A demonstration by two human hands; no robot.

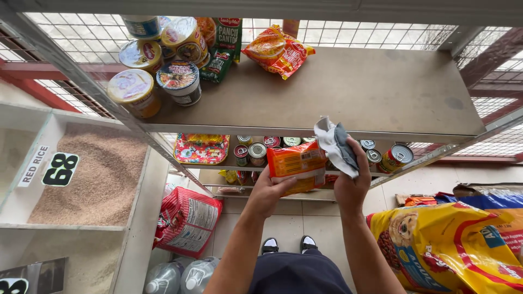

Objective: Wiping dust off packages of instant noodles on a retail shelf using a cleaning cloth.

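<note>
Metal shelf (pixel 348 92) edge fronts hands.

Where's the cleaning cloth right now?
In the head view, the cloth is bunched in the right hand, just right of centre at the front edge of the top shelf, beside the orange noodle packet that the left hand holds.

The orange noodle packet (pixel 297 166) hides some cans (pixel 259 152) behind it; the yellow pet-food bag (pixel 452 245) is cut off at the right edge.

Noodle packet (pixel 297 163) glossy plastic; cloth (pixel 338 146) soft, matt; shelf (pixel 359 92) smooth metal.
</note>
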